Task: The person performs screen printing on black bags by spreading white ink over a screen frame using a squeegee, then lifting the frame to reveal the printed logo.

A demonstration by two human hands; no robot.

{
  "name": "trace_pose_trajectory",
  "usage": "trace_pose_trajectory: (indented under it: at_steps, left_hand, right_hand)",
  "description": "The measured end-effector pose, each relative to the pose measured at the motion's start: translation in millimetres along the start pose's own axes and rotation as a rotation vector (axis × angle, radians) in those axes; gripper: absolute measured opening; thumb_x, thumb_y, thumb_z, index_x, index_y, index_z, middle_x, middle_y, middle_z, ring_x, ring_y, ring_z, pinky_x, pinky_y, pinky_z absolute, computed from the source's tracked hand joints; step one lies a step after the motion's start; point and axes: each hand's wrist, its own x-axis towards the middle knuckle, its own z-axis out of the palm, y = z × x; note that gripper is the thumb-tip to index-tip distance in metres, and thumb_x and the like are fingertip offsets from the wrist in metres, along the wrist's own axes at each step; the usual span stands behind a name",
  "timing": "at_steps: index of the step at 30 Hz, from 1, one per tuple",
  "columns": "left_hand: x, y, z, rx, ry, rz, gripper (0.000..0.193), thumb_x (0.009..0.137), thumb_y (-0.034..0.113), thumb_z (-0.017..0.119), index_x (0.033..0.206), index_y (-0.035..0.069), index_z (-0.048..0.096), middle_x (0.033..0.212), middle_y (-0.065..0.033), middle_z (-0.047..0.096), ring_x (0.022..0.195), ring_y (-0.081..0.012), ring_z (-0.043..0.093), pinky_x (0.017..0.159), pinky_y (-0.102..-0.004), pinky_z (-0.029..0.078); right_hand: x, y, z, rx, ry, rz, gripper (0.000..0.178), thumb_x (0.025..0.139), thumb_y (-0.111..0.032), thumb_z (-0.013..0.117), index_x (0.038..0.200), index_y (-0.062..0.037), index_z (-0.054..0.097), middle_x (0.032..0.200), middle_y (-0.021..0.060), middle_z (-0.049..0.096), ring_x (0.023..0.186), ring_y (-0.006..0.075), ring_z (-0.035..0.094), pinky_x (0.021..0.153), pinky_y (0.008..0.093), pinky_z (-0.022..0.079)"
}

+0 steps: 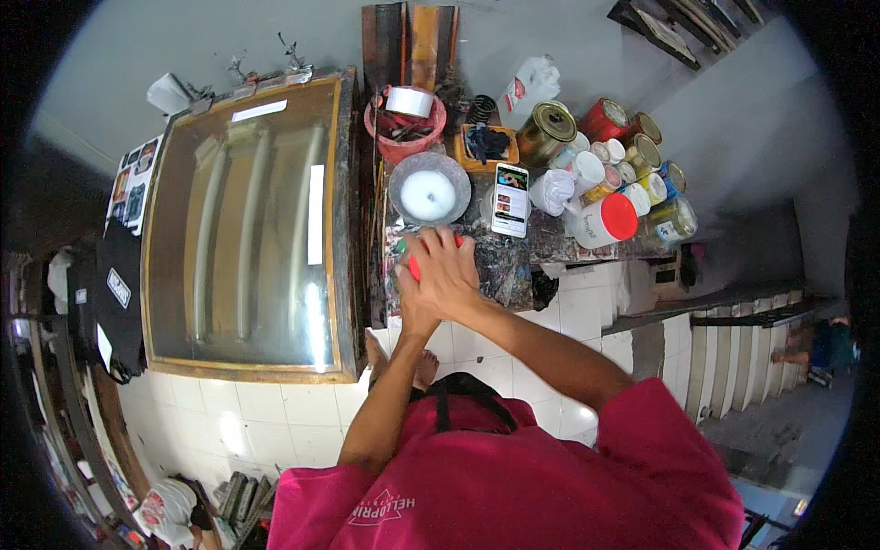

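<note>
Both hands (440, 270) clasped together over one red lid (414, 268), beside one clear bowl (429, 188) and one phone (510, 200).

glossy glass panel (247, 220) in wood frame, paint-crusted rough table (513, 261)

lid under the hands (414, 266): red
tub, far of the hands (429, 188): clear, white inside
basket, far (403, 137): pink-red
tray, far (486, 147): orange
jar on the right (605, 220): white, red lid
tins, far right (550, 128): gold and red
worktop (504, 261): dark, speckled with many paint colours
floor tiles, near (275, 412): white
shirt, near (550, 477): magenta
</note>
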Motion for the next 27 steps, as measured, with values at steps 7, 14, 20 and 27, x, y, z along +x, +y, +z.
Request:
trace_pose_trajectory:
  at_steps: [7,14,20,27]
  left_hand:
    - [12,2,-16,0.126,-0.182,0.132,0.074,0.086,0.022,0.076,0.145,-0.003,0.039,0.14,-0.0253,0.049,0.133,-0.0395,0.048,0.11,-0.0452,0.039]
    - [18,2,14,-0.074,0.106,0.009,0.073,0.08,0.025,0.082,0.137,-0.003,0.047,0.135,-0.0237,0.053,0.127,-0.0361,0.052,0.106,-0.0452,0.042]
    - [22,37,-11,-0.104,-0.05,0.016,0.098,0.06,0.021,0.095,0.14,-0.001,0.044,0.138,-0.0222,0.053,0.129,-0.0347,0.052,0.108,-0.0449,0.043]
    - [19,14,-12,-0.018,-0.028,0.028,0.105,0.061,0.032,0.097,0.141,-0.001,0.037,0.136,-0.022,0.052,0.124,-0.0349,0.056,0.109,-0.0442,0.044]
  right_hand:
    - [18,58,-18,-0.016,0.022,-0.962,0.071,0.092,-0.053,0.059,0.144,-0.0055,0.051,0.14,0.0175,0.05,0.124,0.0332,0.047,0.096,0.0508,0.035]
    - [14,-6,3,-0.003,0.054,0.165,0.077,0.084,-0.052,0.066,0.144,-0.0078,0.048,0.143,0.0195,0.047,0.132,0.0343,0.04,0.097,0.0495,0.035]
    - [26,53,-57,-0.054,-0.519,-0.339,0.097,0.076,-0.065,0.072,0.147,-0.0076,0.043,0.151,0.036,0.036,0.115,0.0531,0.061,0.086,0.0568,0.056]
    - [24,46,-42,-0.224,-0.173,-0.353,0.097,0.074,-0.065,0.072,0.137,0.0054,0.051,0.127,0.0316,0.06,0.092,0.0493,0.069,0.079,0.0498,0.059]
